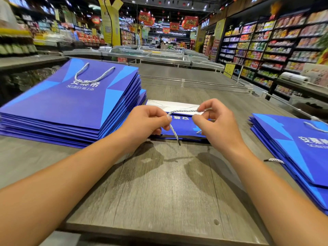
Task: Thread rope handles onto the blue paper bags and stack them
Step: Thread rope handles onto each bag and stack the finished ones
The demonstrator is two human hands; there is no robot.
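Note:
A flat blue paper bag (183,127) lies in front of me on the wooden table (159,183), its white inner flap turned up at the far side. A white-and-grey twisted rope (182,111) stretches between my hands just above the bag. My left hand (147,122) pinches the rope near one end, and the free end hangs down over the bag's near edge. My right hand (214,121) pinches the other end between thumb and forefinger. A tall stack of blue bags (71,107) with a rope handle on top stands at the left.
A lower stack of blue bags (298,157) lies at the right, with a rope end sticking out of its side. Beyond the table are glass-topped freezer chests (147,56) and supermarket shelves (266,47) along the right.

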